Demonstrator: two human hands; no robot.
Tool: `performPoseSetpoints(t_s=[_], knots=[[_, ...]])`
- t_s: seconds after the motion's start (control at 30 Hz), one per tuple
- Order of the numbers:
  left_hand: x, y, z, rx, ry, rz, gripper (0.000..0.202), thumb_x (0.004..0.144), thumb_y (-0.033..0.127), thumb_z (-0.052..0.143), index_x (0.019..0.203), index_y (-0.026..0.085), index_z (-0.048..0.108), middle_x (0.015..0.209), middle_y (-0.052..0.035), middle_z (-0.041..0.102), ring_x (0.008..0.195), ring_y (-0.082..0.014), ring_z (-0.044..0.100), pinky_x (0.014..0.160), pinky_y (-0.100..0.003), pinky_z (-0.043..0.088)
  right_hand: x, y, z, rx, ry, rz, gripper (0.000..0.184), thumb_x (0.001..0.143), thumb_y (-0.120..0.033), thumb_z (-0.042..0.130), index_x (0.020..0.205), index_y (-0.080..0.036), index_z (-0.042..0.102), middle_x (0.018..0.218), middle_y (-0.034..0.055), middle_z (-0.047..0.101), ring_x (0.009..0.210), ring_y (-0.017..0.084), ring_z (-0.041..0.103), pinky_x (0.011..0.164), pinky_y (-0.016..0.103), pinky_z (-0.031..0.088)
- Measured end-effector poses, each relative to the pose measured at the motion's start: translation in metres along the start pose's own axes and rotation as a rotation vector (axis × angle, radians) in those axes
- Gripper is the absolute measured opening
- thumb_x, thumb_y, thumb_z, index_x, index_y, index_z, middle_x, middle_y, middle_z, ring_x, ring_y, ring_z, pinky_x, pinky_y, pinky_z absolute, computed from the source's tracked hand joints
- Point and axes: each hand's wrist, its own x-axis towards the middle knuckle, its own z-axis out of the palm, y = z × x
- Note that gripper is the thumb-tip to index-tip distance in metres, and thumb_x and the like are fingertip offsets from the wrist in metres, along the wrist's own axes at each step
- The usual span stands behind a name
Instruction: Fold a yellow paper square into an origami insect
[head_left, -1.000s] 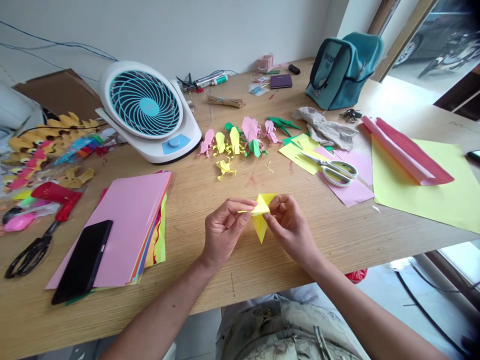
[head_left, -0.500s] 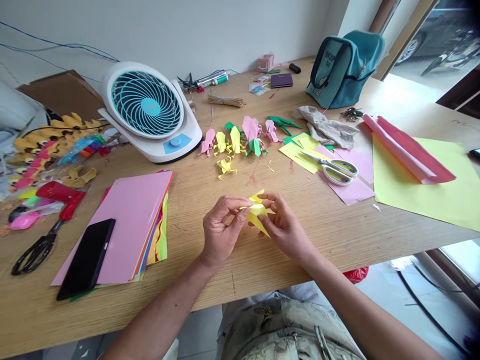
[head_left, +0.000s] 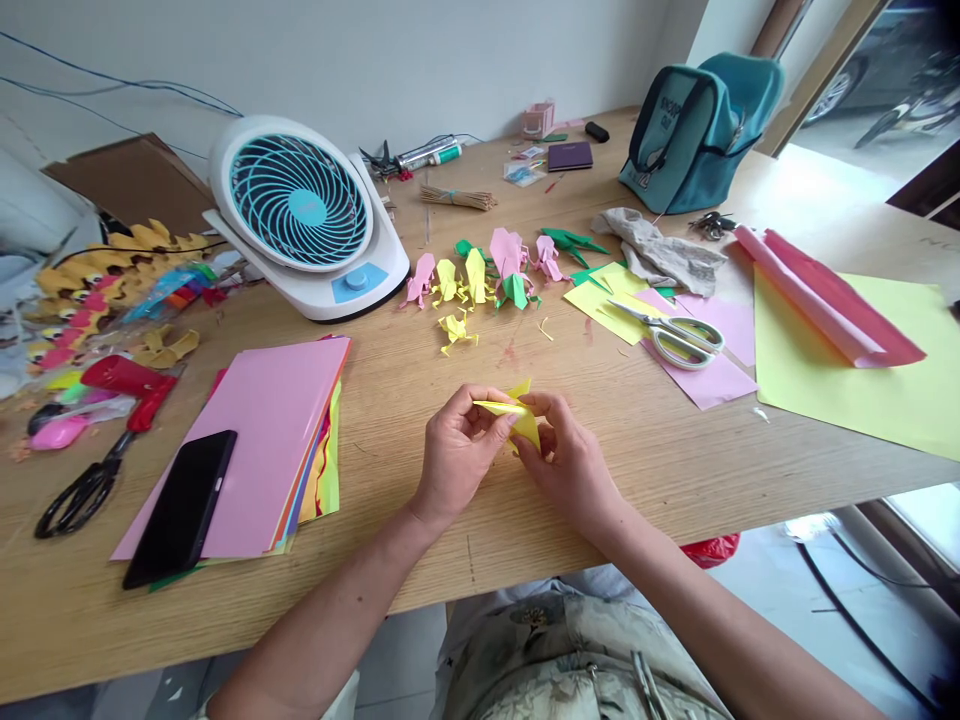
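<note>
A folded piece of yellow paper (head_left: 526,425) is held between my two hands, above the front middle of the table. My left hand (head_left: 461,445) pinches its left side, thumb against fingers, with a pointed flap sticking out past the fingertips. My right hand (head_left: 566,455) grips the right side, thumb low and fingers curled behind. The fingers hide part of the paper. Beyond my hands sits a small yellow origami figure (head_left: 455,330), and behind it stand a pink origami figure (head_left: 508,250) and several others in yellow, pink and green.
At left, a black phone (head_left: 181,508) lies on a coloured paper stack (head_left: 277,430) beside red-and-black scissors (head_left: 112,450). A fan (head_left: 307,210) stands behind. To the right are white-handled scissors (head_left: 682,342) on paper scraps, a yellow sheet (head_left: 847,400) and a teal bag (head_left: 697,135).
The yellow paper has turned in my hands, so its left flap now shows nearly edge-on. My left hand has shifted slightly right, closer to my right hand.
</note>
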Motion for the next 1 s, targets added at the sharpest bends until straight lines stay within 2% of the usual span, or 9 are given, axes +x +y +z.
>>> performPoseSetpoints(t_s=[0.17, 0.3, 0.43, 0.53, 0.6, 0.73, 1.0], knots=[[0.000, -0.003, 0.001, 0.123, 0.028, 0.018, 0.003, 0.085, 0.019, 0.067, 0.086, 0.017, 0.066, 0.083, -0.0010, 0.069, 0.076, -0.0110, 0.065, 0.072, -0.020, 0.054, -0.002, 0.003, 0.003, -0.105, 0.035, -0.078, 0.030, 0.091, -0.022, 0.055, 0.120, -0.023, 0.048, 0.096, 0.0034, 0.068, 0.060, 0.012, 0.059, 0.058, 0.025, 0.044], [-0.003, 0.000, 0.003, 0.193, 0.014, -0.021, 0.010, 0.084, 0.025, 0.070, 0.088, 0.017, 0.066, 0.088, -0.0026, 0.068, 0.080, -0.0135, 0.065, 0.067, -0.021, 0.054, -0.004, 0.004, 0.004, -0.189, 0.035, -0.127, 0.034, 0.088, -0.016, 0.052, 0.121, -0.023, 0.048, 0.094, 0.0040, 0.069, 0.063, 0.015, 0.061, 0.061, 0.026, 0.046], [-0.004, 0.000, 0.004, 0.286, 0.043, 0.050, 0.003, 0.085, 0.020, 0.066, 0.083, 0.018, 0.066, 0.084, -0.0017, 0.065, 0.079, -0.0125, 0.063, 0.067, -0.020, 0.052, -0.004, 0.003, 0.004, -0.188, 0.023, -0.114, 0.031, 0.090, -0.018, 0.052, 0.120, -0.023, 0.049, 0.092, 0.0040, 0.068, 0.064, 0.016, 0.061, 0.063, 0.027, 0.047], [-0.004, 0.000, 0.003, 0.271, 0.051, 0.086, 0.006, 0.086, 0.016, 0.063, 0.080, 0.018, 0.066, 0.083, -0.0016, 0.064, 0.080, -0.0124, 0.062, 0.068, -0.020, 0.052, -0.005, 0.000, 0.001, -0.077, -0.006, -0.065, 0.030, 0.091, -0.024, 0.056, 0.119, -0.024, 0.048, 0.092, 0.0025, 0.066, 0.067, 0.015, 0.061, 0.064, 0.027, 0.047], [-0.004, 0.000, 0.001, 0.251, 0.043, 0.111, 0.006, 0.087, 0.016, 0.063, 0.082, 0.018, 0.066, 0.085, -0.0021, 0.064, 0.082, -0.0131, 0.063, 0.071, -0.021, 0.052, -0.005, -0.002, -0.003, 0.094, -0.057, -0.014, 0.029, 0.092, -0.029, 0.058, 0.119, -0.025, 0.048, 0.091, 0.0015, 0.064, 0.064, 0.013, 0.059, 0.059, 0.025, 0.046], [-0.003, 0.000, -0.003, 0.264, -0.002, 0.205, 0.005, 0.089, 0.018, 0.064, 0.085, 0.019, 0.067, 0.087, -0.0031, 0.066, 0.086, -0.0151, 0.063, 0.081, -0.027, 0.052, -0.005, -0.003, -0.007, 0.376, -0.107, 0.083, 0.022, 0.098, -0.039, 0.051, 0.115, -0.026, 0.051, 0.075, -0.0014, 0.059, 0.058, 0.013, 0.055, 0.049, 0.023, 0.041], [-0.004, -0.002, -0.004, 0.275, -0.066, 0.369, 0.008, 0.087, 0.012, 0.067, 0.090, 0.020, 0.066, 0.088, -0.0021, 0.064, 0.089, -0.0144, 0.063, 0.082, -0.028, 0.051, -0.003, -0.004, -0.008, 0.449, 0.010, 0.103, 0.017, 0.092, -0.037, 0.063, 0.100, -0.024, 0.055, 0.077, 0.0000, 0.062, 0.063, 0.014, 0.060, 0.051, 0.024, 0.045]])
